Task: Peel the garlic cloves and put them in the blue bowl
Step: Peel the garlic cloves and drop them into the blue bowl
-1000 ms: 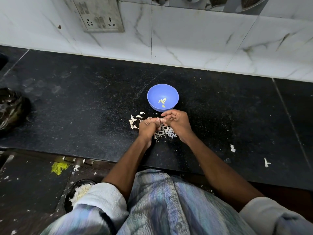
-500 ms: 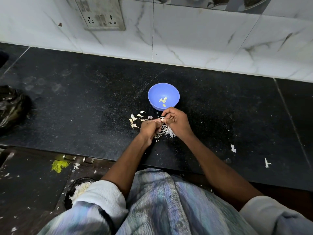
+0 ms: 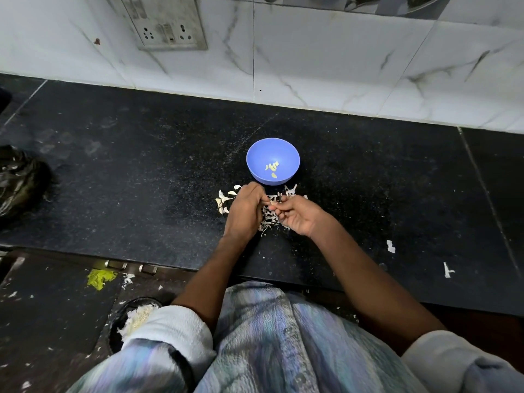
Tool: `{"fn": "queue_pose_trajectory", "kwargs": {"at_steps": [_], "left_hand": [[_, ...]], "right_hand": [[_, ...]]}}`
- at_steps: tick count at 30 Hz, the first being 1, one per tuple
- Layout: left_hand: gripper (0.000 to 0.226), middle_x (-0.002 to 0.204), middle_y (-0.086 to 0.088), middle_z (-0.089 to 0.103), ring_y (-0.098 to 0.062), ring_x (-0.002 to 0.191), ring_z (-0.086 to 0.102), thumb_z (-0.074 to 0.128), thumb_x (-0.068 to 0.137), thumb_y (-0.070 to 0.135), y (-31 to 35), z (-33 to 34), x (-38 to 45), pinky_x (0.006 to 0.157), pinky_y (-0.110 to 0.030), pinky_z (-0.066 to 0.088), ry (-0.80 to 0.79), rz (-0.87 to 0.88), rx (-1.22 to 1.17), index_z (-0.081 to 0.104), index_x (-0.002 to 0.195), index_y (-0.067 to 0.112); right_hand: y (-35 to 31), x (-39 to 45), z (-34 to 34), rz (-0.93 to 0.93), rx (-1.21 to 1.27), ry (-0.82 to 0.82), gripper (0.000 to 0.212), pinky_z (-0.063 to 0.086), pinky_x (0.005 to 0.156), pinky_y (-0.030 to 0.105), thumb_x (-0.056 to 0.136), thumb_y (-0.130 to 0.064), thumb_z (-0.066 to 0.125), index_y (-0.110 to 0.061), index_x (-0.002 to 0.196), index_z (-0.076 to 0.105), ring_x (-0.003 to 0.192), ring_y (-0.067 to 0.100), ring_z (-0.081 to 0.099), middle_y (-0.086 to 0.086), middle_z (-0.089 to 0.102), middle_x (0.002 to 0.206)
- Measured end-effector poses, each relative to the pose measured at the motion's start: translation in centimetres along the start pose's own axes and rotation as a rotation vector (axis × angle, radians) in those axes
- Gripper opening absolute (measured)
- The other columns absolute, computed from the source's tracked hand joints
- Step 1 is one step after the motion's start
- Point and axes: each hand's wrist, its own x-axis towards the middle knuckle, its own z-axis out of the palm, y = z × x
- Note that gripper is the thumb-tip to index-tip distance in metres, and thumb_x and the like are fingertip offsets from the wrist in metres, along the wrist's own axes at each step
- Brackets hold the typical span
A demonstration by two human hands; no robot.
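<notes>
Hands meet just in front of the round blue plastic bowl [image 3: 272,161], which stands on the black speckled stone worktop [image 3: 141,171] and holds a few pale peeled garlic cloves [image 3: 271,167] at its bottom. Your left hand [image 3: 244,212] lies knuckles up, its fingers [image 3: 256,194] curled toward the right; whether they grip anything cannot be told from this angle. Your right hand [image 3: 297,215] faces it, fingers curled, with the thumb and forefinger pinching a small pale garlic clove [image 3: 273,203] at the point where both hands touch. Beneath and between the hands lies a heap of white papery garlic skins [image 3: 269,219], touching the worktop. Just left of the left hand sits a cluster of unpeeled cream-coloured cloves [image 3: 224,201], near the bowl but apart from it. Two white scraps [image 3: 390,246] lie well apart to the right. A crumpled black plastic bag [image 3: 19,182] rests at the far left edge. On the white marbled wall tiles [image 3: 340,61] behind, a grey switch-and-socket plate [image 3: 167,24] is mounted.
</notes>
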Motion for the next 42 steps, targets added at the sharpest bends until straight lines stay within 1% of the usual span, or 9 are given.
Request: {"fn": "queue_pose_trajectory", "kwargs": {"at_steps": [5, 11, 14, 17, 24, 27, 31, 38, 42], "left_hand": [[0.028, 0.092, 0.001, 0.062, -0.02, 0.086, 0.056, 0.063, 0.087, -0.012, -0.5, 0.4, -0.3, 0.073, -0.032, 0.047, -0.003, -0.079, -0.025, 0.063, 0.091, 0.016], [0.026, 0.072, -0.001, 0.067, -0.013, 0.071, 0.058, 0.057, 0.108, 0.008, 1.7, 1.4, 0.9, 0.061, -0.022, 0.055, 0.051, -1.248, -1.122, 0.067, 0.084, 0.008], [0.018, 0.074, -0.003, 0.068, -0.009, 0.076, 0.064, 0.059, 0.107, 0.008, 1.4, 0.7, 1.7, 0.058, -0.018, 0.06, 0.188, -1.494, -1.42, 0.065, 0.089, 0.007], [0.015, 0.081, -0.007, 0.073, -0.013, 0.079, 0.069, 0.063, 0.101, -0.005, 1.5, 1.2, 1.5, 0.066, -0.017, 0.061, 0.21, -1.284, -1.105, 0.07, 0.091, 0.003], [0.022, 0.086, -0.012, 0.08, -0.014, 0.079, 0.075, 0.07, 0.093, -0.011, 0.7, 0.7, 0.3, 0.076, -0.025, 0.063, 0.082, -0.888, -0.688, 0.077, 0.105, 0.006], [0.016, 0.085, -0.01, 0.08, -0.011, 0.076, 0.074, 0.065, 0.1, -0.003, 0.9, 0.8, 0.1, 0.073, -0.024, 0.062, 0.087, -0.809, -0.609, 0.08, 0.101, 0.003], [0.011, 0.07, 0.01, 0.077, 0.0, 0.061, 0.067, 0.089, 0.087, 0.022, 0.7, 0.6, -0.2, 0.062, -0.02, 0.058, 0.084, -0.681, -0.32, 0.082, 0.079, 0.018], [0.015, 0.087, 0.01, 0.08, -0.012, 0.071, 0.076, 0.08, 0.091, 0.007, 0.4, 0.8, 0.0, 0.073, -0.041, 0.066, -0.038, -0.619, -0.363, 0.084, 0.098, 0.021], [0.017, 0.093, 0.013, 0.08, -0.003, 0.079, 0.075, 0.086, 0.088, 0.013, 0.5, 0.5, -0.1, 0.078, -0.029, 0.064, 0.051, -0.593, -0.335, 0.084, 0.104, 0.019]], "right_hand": [[0.2, -0.1, 0.4, -0.102, -0.046, 0.038, 0.027, 0.047, 0.055, 0.017, 0.092, 0.014, 0.06, -0.011, 0.09, 0.051, 0.064, 0.012, 0.062, 0.019, 0.072, 0.088], [1.5, 1.1, -0.1, -0.738, -0.58, 0.201, 0.02, 0.052, 0.067, 0.029, 0.083, 0.009, 0.072, -0.007, 0.087, 0.061, 0.07, 0.01, 0.057, -0.001, 0.063, 0.073], [1.6, 1.2, -0.8, -0.779, -0.617, 0.221, 0.017, 0.056, 0.073, 0.037, 0.083, 0.003, 0.077, -0.009, 0.09, 0.067, 0.072, 0.011, 0.062, 0.001, 0.068, 0.076], [1.9, 1.2, -1.0, -0.734, -0.619, 0.227, 0.017, 0.059, 0.08, 0.046, 0.085, 0.002, 0.075, -0.009, 0.096, 0.07, 0.074, 0.017, 0.067, 0.01, 0.073, 0.081], [1.5, 1.2, -1.0, -0.694, -0.553, 0.212, 0.019, 0.061, 0.082, 0.037, 0.086, -0.001, 0.075, -0.015, 0.099, 0.076, 0.079, 0.013, 0.071, 0.003, 0.076, 0.084], [1.4, 1.1, -0.9, -0.694, -0.543, 0.195, 0.018, 0.06, 0.081, 0.03, 0.087, 0.001, 0.075, -0.012, 0.1, 0.077, 0.081, 0.009, 0.07, 0.001, 0.077, 0.086], [1.4, 1.0, -0.9, -0.692, -0.544, 0.179, 0.019, 0.055, 0.076, 0.022, 0.086, 0.005, 0.074, -0.01, 0.097, 0.079, 0.078, 0.004, 0.07, 0.003, 0.078, 0.088], [1.4, 1.1, -0.8, -0.674, -0.531, 0.151, 0.019, 0.057, 0.076, 0.021, 0.083, 0.009, 0.076, -0.005, 0.097, 0.078, 0.078, 0.007, 0.071, 0.007, 0.078, 0.087], [1.3, 1.3, -1.1, -0.666, -0.515, 0.141, 0.017, 0.057, 0.076, 0.024, 0.082, 0.005, 0.079, -0.006, 0.094, 0.077, 0.078, 0.01, 0.071, 0.009, 0.078, 0.086]]}}
